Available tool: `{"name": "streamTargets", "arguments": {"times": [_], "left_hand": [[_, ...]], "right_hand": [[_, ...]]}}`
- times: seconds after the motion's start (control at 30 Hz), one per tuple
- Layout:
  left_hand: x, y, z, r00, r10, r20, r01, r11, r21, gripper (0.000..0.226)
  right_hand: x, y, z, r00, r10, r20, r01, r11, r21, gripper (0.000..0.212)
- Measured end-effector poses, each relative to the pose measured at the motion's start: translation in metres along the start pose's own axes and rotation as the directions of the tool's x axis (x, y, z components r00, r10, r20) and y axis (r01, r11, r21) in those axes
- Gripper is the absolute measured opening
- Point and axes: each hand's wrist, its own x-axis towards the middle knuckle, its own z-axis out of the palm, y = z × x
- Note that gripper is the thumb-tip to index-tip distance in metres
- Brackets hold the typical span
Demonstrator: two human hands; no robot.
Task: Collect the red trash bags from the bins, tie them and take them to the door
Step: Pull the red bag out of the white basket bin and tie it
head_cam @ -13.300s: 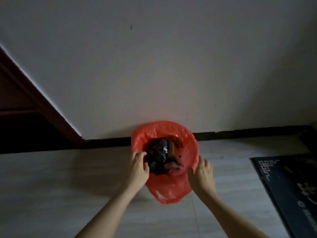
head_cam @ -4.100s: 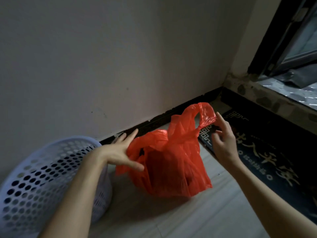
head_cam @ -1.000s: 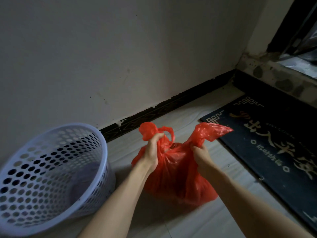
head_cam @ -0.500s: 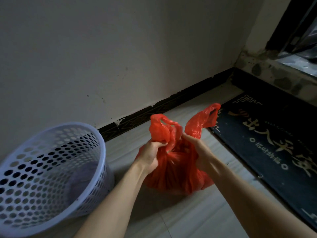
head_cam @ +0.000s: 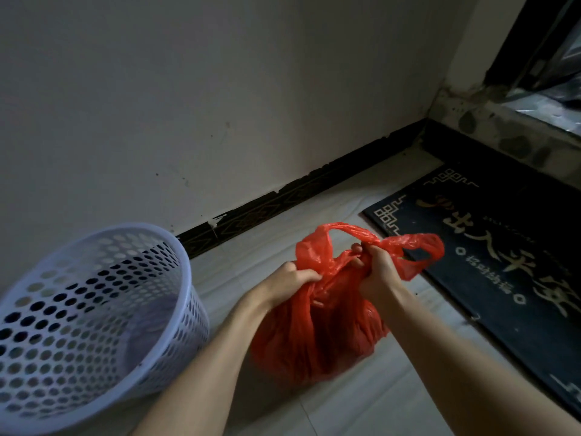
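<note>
Since half a second ago both hands have drawn the handle loops lower and across one another. Left hand [head_cam: 290, 280] grips the gathered neck of the crumpled red plastic trash bag [head_cam: 317, 335]; right hand [head_cam: 375, 270] clutches the crossed loops above it. That bag sits on the pale tiled floor [head_cam: 361, 407], its contents hidden. Left of the bag stands a pale blue perforated plastic bin [head_cam: 94, 313], something pale inside. Right of the bag lies a dark doormat [head_cam: 503, 247]; behind it, a grey wall [head_cam: 220, 89].
</note>
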Motion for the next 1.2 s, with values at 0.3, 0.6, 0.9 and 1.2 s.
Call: {"name": "streamTargets", "arguments": {"times": [0.3, 0.6, 0.9, 1.2], "left_hand": [[0.009, 0.0, -0.003, 0.96, 0.059, -0.272, -0.206, 0.807, -0.553, 0.034], [0.026, -0.003, -0.003, 0.898, -0.097, -0.429, -0.191, 0.793, -0.579, 0.023], [0.021, -0.016, 0.003, 0.938, 0.163, -0.305, -0.081, 0.96, 0.267, 0.031], [0.019, -0.015, -0.002, 0.932, 0.073, -0.356, -0.092, 0.995, -0.036, 0.039]], "right_hand": [[0.0, 0.004, -0.009, 0.981, -0.17, 0.097, 0.196, 0.849, -0.491, 0.018], [-0.01, 0.006, -0.002, 0.981, -0.134, 0.141, 0.181, 0.897, -0.403, 0.025], [-0.009, 0.024, -0.004, 0.75, -0.26, 0.608, 0.52, -0.336, -0.785, 0.04], [-0.017, 0.035, -0.004, 0.707, 0.069, 0.704, 0.538, -0.698, -0.472, 0.053]]}}
